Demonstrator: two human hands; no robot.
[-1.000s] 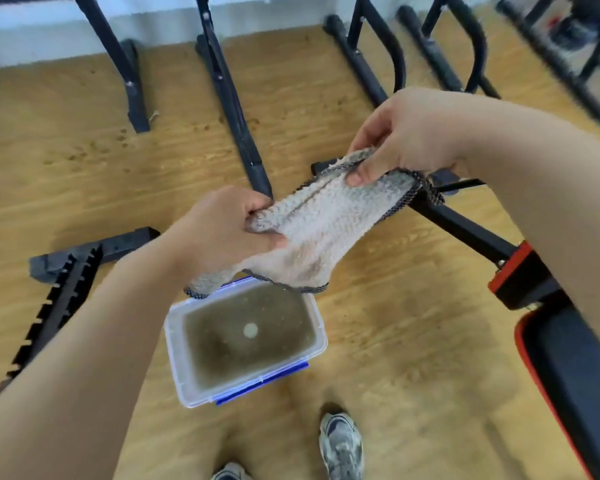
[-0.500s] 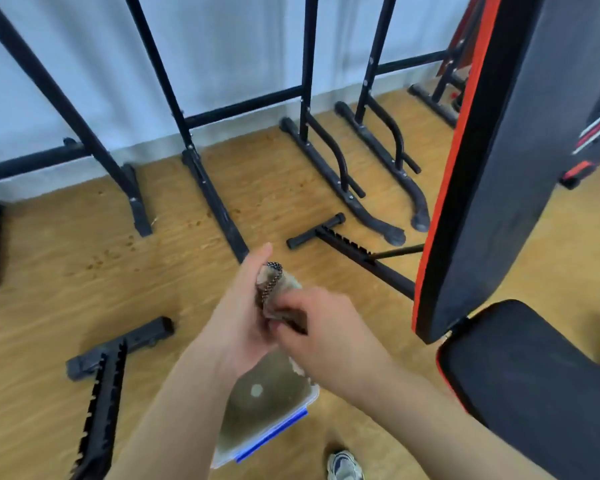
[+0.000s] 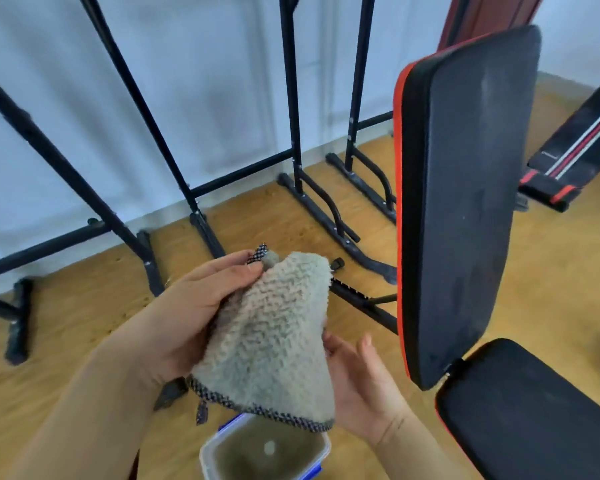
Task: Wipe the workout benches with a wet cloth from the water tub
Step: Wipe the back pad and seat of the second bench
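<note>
A fluffy grey cloth (image 3: 271, 341) with a dark woven border hangs in front of me, above the water tub (image 3: 222, 448), a clear plastic box with blue clips holding murky water. My left hand (image 3: 191, 310) grips the cloth's top corner between thumb and fingers. My right hand (image 3: 364, 386) is palm up under the cloth's right side, fingers spread, touching it. To the right stands the workout bench, its black backrest (image 3: 465, 202) with red edging raised almost upright and its black seat pad (image 3: 527, 410) below.
Black metal rack frames (image 3: 291, 98) stand along the pale wall, their feet on the wooden floor. A second bench (image 3: 575, 150) with red and white stripes lies at the far right. The bench's toothed black support bar (image 3: 361, 299) runs behind the cloth.
My view has tilted upward from the tub to the bench's backrest. The cloth, stretched wide between both hands, was bunched together and now hangs spread from my left hand, right palm under it.
</note>
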